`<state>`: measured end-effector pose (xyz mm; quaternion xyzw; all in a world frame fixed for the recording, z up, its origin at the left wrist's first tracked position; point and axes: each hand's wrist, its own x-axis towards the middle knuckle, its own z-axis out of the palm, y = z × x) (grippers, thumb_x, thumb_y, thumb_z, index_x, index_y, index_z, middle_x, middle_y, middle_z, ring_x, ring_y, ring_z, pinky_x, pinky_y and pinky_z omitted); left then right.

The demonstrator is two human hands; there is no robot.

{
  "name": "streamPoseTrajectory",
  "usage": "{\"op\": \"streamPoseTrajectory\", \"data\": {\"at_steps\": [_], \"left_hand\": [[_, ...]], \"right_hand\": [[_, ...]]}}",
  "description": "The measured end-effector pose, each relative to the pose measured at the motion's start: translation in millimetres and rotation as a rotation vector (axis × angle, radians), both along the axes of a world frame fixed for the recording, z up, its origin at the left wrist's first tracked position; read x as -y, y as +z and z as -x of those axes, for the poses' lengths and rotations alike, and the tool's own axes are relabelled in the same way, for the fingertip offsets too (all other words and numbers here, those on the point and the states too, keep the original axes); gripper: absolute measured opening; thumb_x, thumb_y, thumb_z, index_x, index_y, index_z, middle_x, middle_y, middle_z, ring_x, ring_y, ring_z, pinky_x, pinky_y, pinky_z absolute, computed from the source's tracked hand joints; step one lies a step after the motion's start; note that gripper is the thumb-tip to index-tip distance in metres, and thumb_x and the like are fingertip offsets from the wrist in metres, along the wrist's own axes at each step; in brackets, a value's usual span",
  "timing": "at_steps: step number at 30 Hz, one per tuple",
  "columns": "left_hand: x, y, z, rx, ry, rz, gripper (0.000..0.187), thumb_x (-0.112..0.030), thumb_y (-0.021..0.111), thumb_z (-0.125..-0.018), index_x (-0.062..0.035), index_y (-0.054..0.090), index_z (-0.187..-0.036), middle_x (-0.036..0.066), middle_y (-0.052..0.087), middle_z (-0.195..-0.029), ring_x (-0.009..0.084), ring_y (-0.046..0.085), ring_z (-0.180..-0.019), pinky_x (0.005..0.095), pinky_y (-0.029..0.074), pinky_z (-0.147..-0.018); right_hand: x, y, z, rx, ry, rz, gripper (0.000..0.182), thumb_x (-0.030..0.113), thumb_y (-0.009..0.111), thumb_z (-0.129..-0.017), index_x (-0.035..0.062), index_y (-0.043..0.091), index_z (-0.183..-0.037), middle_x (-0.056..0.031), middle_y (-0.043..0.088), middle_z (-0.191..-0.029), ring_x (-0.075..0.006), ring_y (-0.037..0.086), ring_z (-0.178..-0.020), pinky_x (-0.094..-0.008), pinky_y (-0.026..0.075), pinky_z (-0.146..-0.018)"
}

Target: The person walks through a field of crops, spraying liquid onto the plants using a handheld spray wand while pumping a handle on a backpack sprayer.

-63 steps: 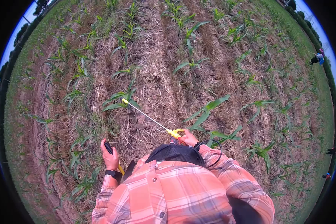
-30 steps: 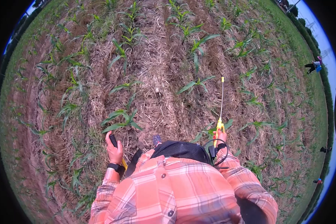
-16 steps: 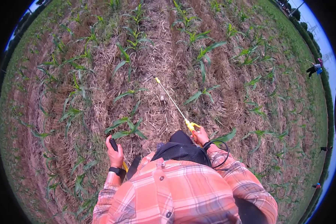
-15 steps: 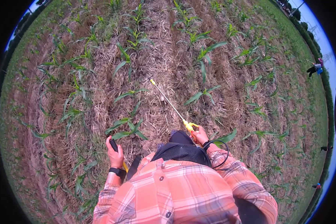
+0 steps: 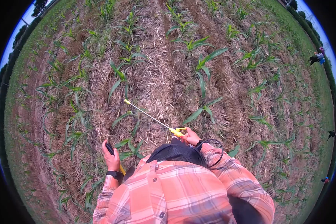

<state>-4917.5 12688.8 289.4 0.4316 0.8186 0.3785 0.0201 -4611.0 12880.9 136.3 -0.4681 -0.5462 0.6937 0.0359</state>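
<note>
My right hand (image 5: 191, 137) is closed around the yellow trigger handle (image 5: 176, 132) of a spray wand. Its thin metal rod (image 5: 149, 115) slants forward and left, ending in a yellow nozzle (image 5: 127, 101) above the ground beside a young corn plant (image 5: 119, 74). At lower left, my left hand (image 5: 112, 158) grips the black handle (image 5: 109, 148) of a pump lever, whose yellow shaft (image 5: 122, 170) shows below the wrist. A black hose (image 5: 221, 153) loops by my right wrist. Whether liquid leaves the nozzle cannot be made out.
Rows of young corn plants (image 5: 203, 67) run ahead through straw-covered soil (image 5: 156, 74). More corn plants (image 5: 76, 134) stand on the left. At the far right edge are a distant person (image 5: 318, 58) and other small figures. Trees line the field's edge.
The wand has swung left, its nozzle now lower and farther left in view. My right hand has shifted slightly left with it. My left hand still holds the pump handle, slightly left of before.
</note>
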Motion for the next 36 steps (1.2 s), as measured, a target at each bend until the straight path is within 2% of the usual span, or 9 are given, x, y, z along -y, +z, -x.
{"op": "streamPoseTrajectory", "data": {"at_steps": [6, 8, 10, 16, 21, 23, 30, 33, 36], "left_hand": [[-72, 5, 5, -0.042, -0.057, 0.036, 0.048, -0.002, 0.047, -0.072, -0.0065, 0.031, -0.117, 0.017, 0.048, -0.101, 0.0297, 0.052, -0.081, 0.0316, 0.04, -0.071], [-95, 11, 7, 0.11, -0.047, 0.078, 0.048, -0.003, 0.047, -0.072, -0.0063, 0.031, -0.117, 0.017, 0.048, -0.101, 0.0314, 0.052, -0.083, 0.032, 0.04, -0.072], [-115, 10, 7, -0.028, -0.083, 0.048, 0.048, -0.003, 0.047, -0.072, -0.007, 0.031, -0.117, 0.017, 0.048, -0.099, 0.0312, 0.052, -0.081, 0.0325, 0.04, -0.07], [-145, 11, 18, 0.352, 0.067, 0.246, 0.049, -0.003, 0.048, -0.072, -0.0088, 0.032, -0.117, 0.016, 0.049, -0.098, 0.0293, 0.053, -0.075, 0.0329, 0.041, -0.066], [-181, 4, 37, 0.007, -0.089, 0.049, 0.049, -0.003, 0.048, -0.072, -0.0081, 0.031, -0.118, 0.016, 0.049, -0.097, 0.0299, 0.053, -0.075, 0.0328, 0.041, -0.066], [-199, 2, 48, -0.009, -0.099, 0.055, 0.049, -0.003, 0.048, -0.072, -0.0081, 0.031, -0.118, 0.016, 0.049, -0.097, 0.0307, 0.053, -0.075, 0.0332, 0.041, -0.067], [-269, -9, 119, 0.172, -0.087, 0.081, 0.048, -0.003, 0.047, -0.072, -0.0087, 0.031, -0.117, 0.017, 0.05, -0.093, 0.031, 0.053, -0.072, 0.0337, 0.041, -0.065], [-293, -3, 153, 0.393, -0.026, 0.148, 0.048, -0.002, 0.046, -0.072, -0.0086, 0.031, -0.117, 0.016, 0.048, -0.093, 0.0287, 0.052, -0.069, 0.0335, 0.041, -0.064], [-308, -25, 194, 0.169, -0.095, 0.013, 0.047, -0.003, 0.046, -0.072, -0.0088, 0.031, -0.116, 0.014, 0.049, -0.084, 0.0252, 0.05, -0.062, 0.0327, 0.04, -0.058]], "right_hand": [[-67, 3, -40, 0.115, -0.285, 0.022, 0.062, 0.017, 0.052, -0.079, 0.0055, 0.012, -0.124, -0.0042, 0.055, -0.061, -0.0079, 0.039, -0.036, -0.0223, 0.03, -0.031], [-87, -5, -53, 0.111, -0.407, 0.028, 0.064, 0.018, 0.052, -0.079, 0.0049, 0.01, -0.124, -0.0041, 0.055, -0.061, -0.0079, 0.04, -0.036, -0.0219, 0.031, -0.031], [-106, -4, -63, 0.091, -0.519, 0.04, 0.052, 0.017, 0.051, -0.079, 0.0079, 0.02, -0.119, -0.0054, 0.056, -0.063, -0.008, 0.042, -0.036, -0.0212, 0.03, -0.028], [-156, 0, -87, 0.034, -0.758, 0.018, 0.043, 0.015, 0.048, -0.08, 0.0094, 0.024, -0.115, -0.0101, 0.055, -0.065, -0.0102, 0.042, -0.036, -0.0223, 0.03, -0.027], [-192, 9, -94, 0.043, -1.003, -0.011, 0.034, 0.011, 0.047, -0.077, 0.0076, 0.026, -0.104, -0.0106, 0.054, -0.064, -0.0112, 0.041, -0.035, -0.0231, 0.03, -0.026], [-208, 11, -96, 0.02, -1.027, -0.051, 0.029, 0.017, 0.047, -0.081, 0.0074, 0.029, -0.102, -0.0104, 0.054, -0.065, -0.0118, 0.041, -0.037, -0.0236, 0.031, -0.027], [-265, 32, -49, 0.027, -1.234, -0.114, 0.021, 0.014, 0.045, -0.08, 0.0068, 0.033, -0.096, -0.0098, 0.054, -0.064, -0.0123, 0.04, -0.035, -0.0249, 0.031, -0.027], [-286, 31, -5, 0.019, -1.23, -0.054, 0.019, 0.016, 0.046, -0.08, 0.0057, 0.037, -0.093, -0.01, 0.054, -0.064, -0.0121, 0.041, -0.037, -0.0248, 0.032, -0.029], [-300, 32, 52, 0.057, -1.181, -0.038, 0.018, 0.019, 0.045, -0.081, 0.0051, 0.041, -0.092, -0.0097, 0.055, -0.065, -0.0114, 0.041, -0.037, -0.0246, 0.033, -0.03]]}}
